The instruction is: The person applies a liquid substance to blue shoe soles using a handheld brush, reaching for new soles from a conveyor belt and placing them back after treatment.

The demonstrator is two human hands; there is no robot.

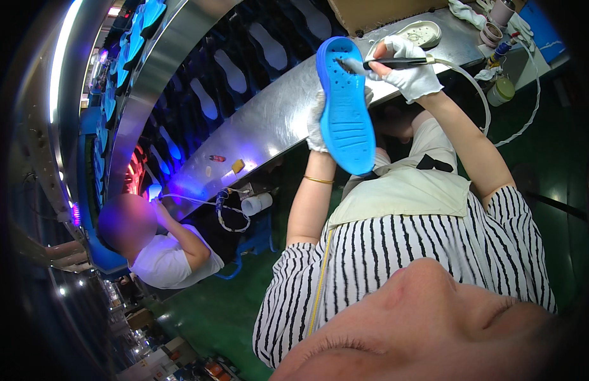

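Note:
A bright blue shoe sole (pixel 347 124) is held up in front of me, its holed and ridged face showing. My left hand (pixel 316 130), in a white glove, grips it from behind, and most of its fingers are hidden by the sole. My right hand (pixel 412 75), in a white glove with bare fingertips, is closed round the black handle of a brush (pixel 402 63). The brush's pale tip is at the upper, holed part of the sole. A pale hose (pixel 472 80) runs from the handle's rear end down to the right.
A metal ledge (pixel 269 124) borders a conveyor (pixel 234 38) carrying several pale soles. A cream clog-like shoe (pixel 421 33) lies beyond my right hand, near a cardboard box (pixel 386 11). At right are a green jar (pixel 501 92) and cups (pixel 491 33). A co-worker (pixel 177 254) sits left.

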